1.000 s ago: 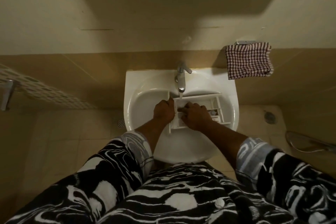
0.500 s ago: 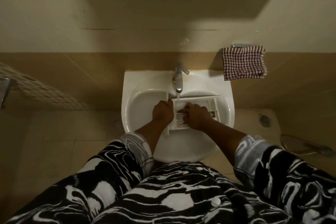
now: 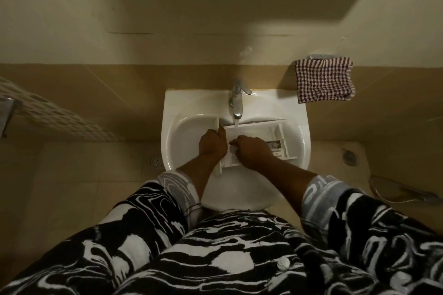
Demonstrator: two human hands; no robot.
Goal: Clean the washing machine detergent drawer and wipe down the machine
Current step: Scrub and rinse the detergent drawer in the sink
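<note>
Detergent drawer (image 3: 259, 132) is lying across the bowl of the sink (image 3: 177, 105), its long side running from the bowl's middle toward the sink's right rim, directly under the faucet (image 3: 236, 103) at the back of the sink. Water (image 3: 236, 124) is running from the spout onto the drawer's rear edge. You are standing at the front of the sink and reaching both arms over its near rim. Your left hand (image 3: 212, 142) is grasping the drawer's front panel at the end nearest the bowl's centre, fingers wrapped round it, steadying the piece. Your right hand (image 3: 251, 151) is working inside a compartment with its fingers bent downward; whether it is pinching a brush or cloth or rubbing with bare fingertips cannot be told from this view. Judging by this arrangement, you are partway through the first half of the task: the drawer is out of the machine and being washed, and darker patches are showing in the small compartments toward the sink's right rim. Finishing the rinse, refitting the drawer and wiping down the machine, which is not in view, are left. A checked cloth (image 3: 324, 79) is hanging on the wall above and right of the sink.
</note>
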